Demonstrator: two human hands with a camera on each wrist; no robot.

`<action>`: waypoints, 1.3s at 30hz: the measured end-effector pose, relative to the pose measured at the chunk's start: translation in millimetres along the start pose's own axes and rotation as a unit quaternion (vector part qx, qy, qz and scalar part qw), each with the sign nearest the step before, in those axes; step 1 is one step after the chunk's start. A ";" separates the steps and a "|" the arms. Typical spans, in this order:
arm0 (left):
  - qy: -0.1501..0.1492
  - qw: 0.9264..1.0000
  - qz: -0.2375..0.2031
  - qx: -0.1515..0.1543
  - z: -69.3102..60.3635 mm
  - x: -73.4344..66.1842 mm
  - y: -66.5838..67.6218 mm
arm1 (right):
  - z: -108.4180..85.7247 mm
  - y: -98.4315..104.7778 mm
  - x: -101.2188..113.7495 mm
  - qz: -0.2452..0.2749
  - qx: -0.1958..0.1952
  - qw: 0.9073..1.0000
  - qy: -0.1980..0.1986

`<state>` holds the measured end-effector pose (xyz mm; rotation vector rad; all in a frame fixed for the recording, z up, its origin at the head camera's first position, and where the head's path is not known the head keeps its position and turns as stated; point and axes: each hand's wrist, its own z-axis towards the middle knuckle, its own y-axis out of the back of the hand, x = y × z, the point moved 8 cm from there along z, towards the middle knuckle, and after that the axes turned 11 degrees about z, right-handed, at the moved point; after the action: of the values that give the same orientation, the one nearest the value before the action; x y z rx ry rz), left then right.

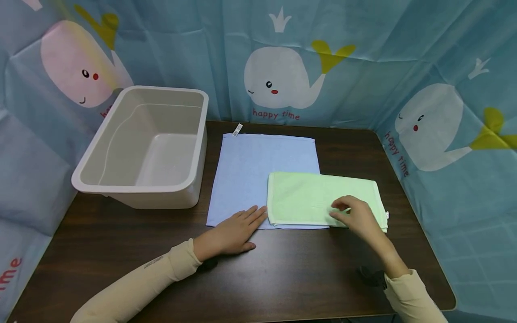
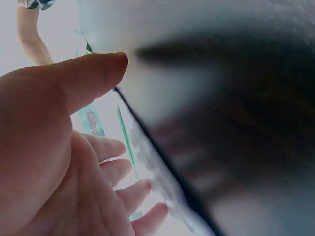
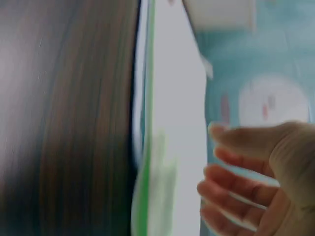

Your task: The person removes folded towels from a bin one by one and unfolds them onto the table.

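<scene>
From six o'clock the head view faces twelve, downward; both wrist views sit low and close, the right sharing its green cloth [image 1: 299,197].

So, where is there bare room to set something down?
Bare table: between bin and left sleeve; between left sleeve and right sleeve; beyond green cloth, right of blue cloth. Crowded: where the cloths overlap, between left hand and right hand.

The green cloth [image 1: 303,197] hides part of the blue cloth [image 1: 258,157], whose tag [image 1: 237,130] I can't read, and my 2 sleeves [image 1: 147,281] are cropped.
</scene>
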<state>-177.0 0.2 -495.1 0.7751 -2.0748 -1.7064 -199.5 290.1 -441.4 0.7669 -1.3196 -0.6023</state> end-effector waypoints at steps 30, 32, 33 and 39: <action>-0.037 0.999 -0.025 0.003 -5.9 -6.6 -0.6 | 61.1 48.1 -80.6 0.024 -0.009 0.997 -0.069; -0.040 0.999 -0.029 0.003 -5.9 -6.5 -0.9 | 58.6 56.4 -96.3 0.022 -0.018 0.996 -0.087; -0.041 0.999 -0.031 0.001 -5.8 -6.5 -1.1 | 57.6 59.4 -102.7 0.019 -0.021 0.995 -0.094; -0.040 0.998 -0.040 -0.004 -5.2 -4.5 -2.9 | 57.4 64.3 -133.8 0.001 -0.027 0.992 -0.126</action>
<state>-169.9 -1.5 -496.4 0.8106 -2.1130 -1.8154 -280.3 424.3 -469.6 0.6603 -1.5275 -0.7498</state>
